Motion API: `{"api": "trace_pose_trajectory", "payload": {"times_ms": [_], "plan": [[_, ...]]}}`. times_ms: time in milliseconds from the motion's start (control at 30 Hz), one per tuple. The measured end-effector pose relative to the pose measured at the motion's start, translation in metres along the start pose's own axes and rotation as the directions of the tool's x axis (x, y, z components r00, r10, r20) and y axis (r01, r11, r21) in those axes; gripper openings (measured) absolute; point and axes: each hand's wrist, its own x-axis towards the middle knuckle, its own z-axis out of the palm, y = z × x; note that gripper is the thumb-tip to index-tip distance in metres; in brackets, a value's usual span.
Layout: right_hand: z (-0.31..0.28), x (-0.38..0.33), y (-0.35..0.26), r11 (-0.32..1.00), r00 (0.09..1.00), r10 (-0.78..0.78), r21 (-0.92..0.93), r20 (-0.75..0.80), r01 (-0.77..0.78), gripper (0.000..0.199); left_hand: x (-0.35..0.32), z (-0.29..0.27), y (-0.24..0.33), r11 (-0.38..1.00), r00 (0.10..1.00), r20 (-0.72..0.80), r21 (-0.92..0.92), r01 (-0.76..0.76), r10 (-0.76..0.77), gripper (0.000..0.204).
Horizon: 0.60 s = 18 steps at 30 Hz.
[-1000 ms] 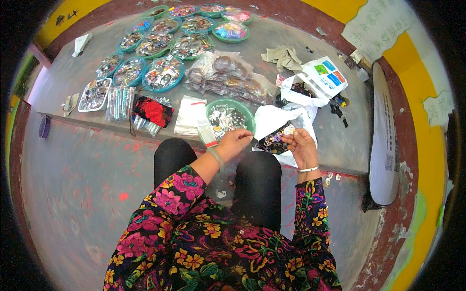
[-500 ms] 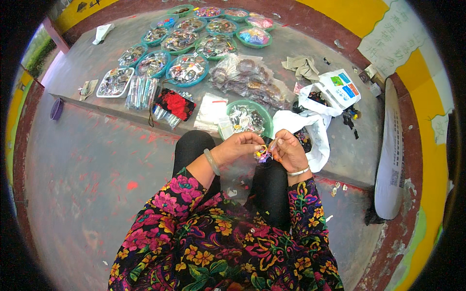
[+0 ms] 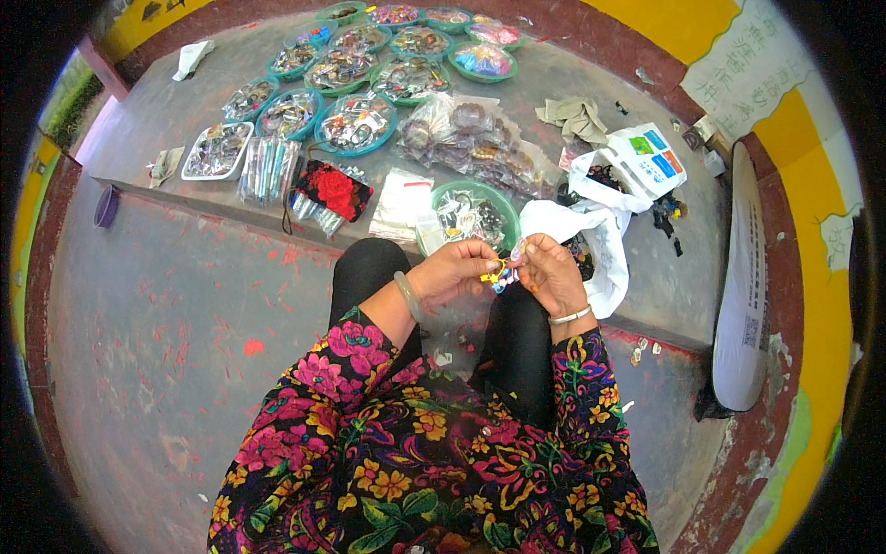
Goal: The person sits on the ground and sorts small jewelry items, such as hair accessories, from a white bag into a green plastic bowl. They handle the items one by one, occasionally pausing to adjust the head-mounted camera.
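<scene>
Over my knees, my left hand (image 3: 452, 275) pinches a small yellow loop with blue and white pieces (image 3: 499, 280), which looks like a beaded hair tie. Close against it on the right, my right hand (image 3: 554, 279) is closed, thumb and finger pinched at the loop's other side. Something small and pale shows at those fingertips, too small to name. Just beyond my hands sits a green basin (image 3: 510, 217) of small black and white items. To its right stands an open white plastic bag (image 3: 604, 277) with dark items inside.
On the raised ledge (image 3: 305, 201) lie a red and black pouch (image 3: 334, 194), a stack of clear bags (image 3: 402, 205), packed plastic bags (image 3: 475, 148) and several filled basins (image 3: 355, 148). A long white board (image 3: 741, 295) leans at the right wall.
My hands stay close together over my knees. The loop has turned, so its yellow, blue and white pieces show more plainly. A see-through film below the hands no longer shows.
</scene>
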Motion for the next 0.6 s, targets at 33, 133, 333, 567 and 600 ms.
{"api": "trace_pose_trajectory", "payload": {"times_ms": [33,133,333,567,600], "plan": [[0.000,0.000,0.000,1.000,1.000,-0.006,0.001,-0.021,0.006,0.011,0.001,-0.001,0.000,1.000,1.000,0.000,-0.004,0.003,-0.003,0.009],[-0.001,0.001,0.002,1.000,0.998,-0.014,-0.004,-0.060,0.014,0.012,0.000,-0.003,-0.001,1.000,1.000,-0.004,-0.005,0.000,0.000,0.009],[0.018,0.008,0.002,0.982,0.990,-0.012,-0.188,-0.142,-0.015,0.010,-0.010,-0.016,0.005,0.998,0.998,-0.046,-0.033,-0.046,0.044,0.009],[0.045,0.053,0.026,0.887,0.989,0.063,-0.446,-0.132,-0.116,0.011,-0.066,-0.044,0.047,0.905,0.873,-0.324,-0.099,-0.414,0.364,0.007],[0.046,0.064,0.041,0.831,0.985,0.132,-0.528,-0.115,-0.173,0.012,-0.074,-0.053,0.050,0.868,0.820,-0.391,-0.095,-0.487,0.417,0.011]]}}
